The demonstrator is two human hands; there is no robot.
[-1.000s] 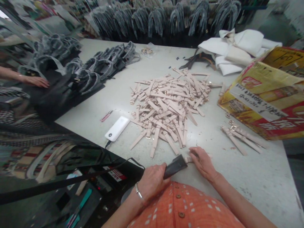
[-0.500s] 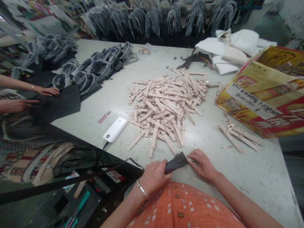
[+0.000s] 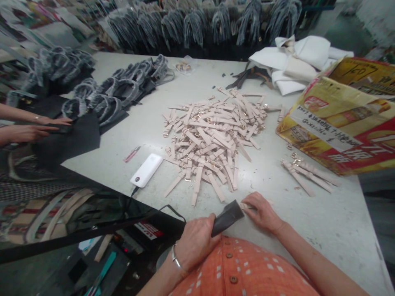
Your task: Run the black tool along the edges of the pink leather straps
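My left hand (image 3: 197,238), with a silver bangle on its wrist, is closed around a flat black leather-like piece (image 3: 227,218). The piece tilts up toward the right, above my lap at the table's front edge. Close to its far end, my right hand (image 3: 261,210) pinches a small beige bit (image 3: 245,206), mostly hidden by the fingers; it looks like a strap end. Whether it touches the black piece I cannot tell. Just beyond both hands spreads a heap of beige buckle straps (image 3: 212,135) with gold-coloured buckles.
A few separate straps (image 3: 308,174) lie at the right, by a yellow-and-red carton (image 3: 333,119). At the left are a white power bank (image 3: 147,169) with a cable and a small red tool (image 3: 132,153). A co-worker's hands (image 3: 37,129) work over black pieces by wrapped handles (image 3: 108,96).
The view has shifted slightly. My left hand has moved a little down and left with the black piece; the right keeps its pinch. The co-worker's near hand has moved right, onto a dark object.
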